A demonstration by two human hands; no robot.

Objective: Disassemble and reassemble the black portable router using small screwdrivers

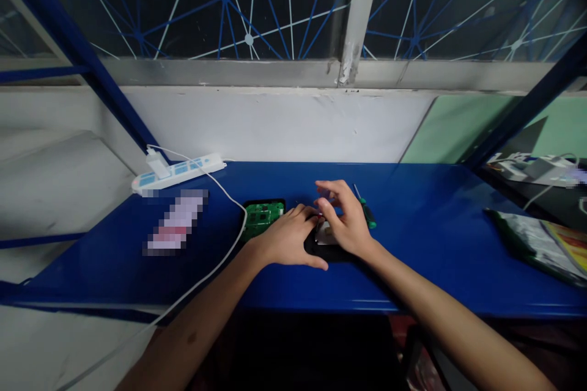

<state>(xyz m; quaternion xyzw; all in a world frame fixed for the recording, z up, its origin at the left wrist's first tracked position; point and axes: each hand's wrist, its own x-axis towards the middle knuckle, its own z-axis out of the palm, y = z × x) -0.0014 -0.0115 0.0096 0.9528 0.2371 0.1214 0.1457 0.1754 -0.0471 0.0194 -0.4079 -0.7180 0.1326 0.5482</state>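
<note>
My left hand (288, 238) lies on a black device (323, 247) at the middle of the blue table (435, 244), fingers curled over its left side. Over the device's right side, my right hand (345, 219) rests with its upper fingers stretched out and its lower fingers pinching at a pale part (323, 232) on top. A green circuit board (262, 218) in a black frame lies just left of my left hand. Behind my right hand lies a green-handled screwdriver (365, 209).
A white power strip (177, 172) with a plugged-in charger sits at the back left, its white cable (229, 244) running across the table and off the front edge. A blurred flat object (177, 223) lies left. Printed bags (541, 241) lie at the right edge.
</note>
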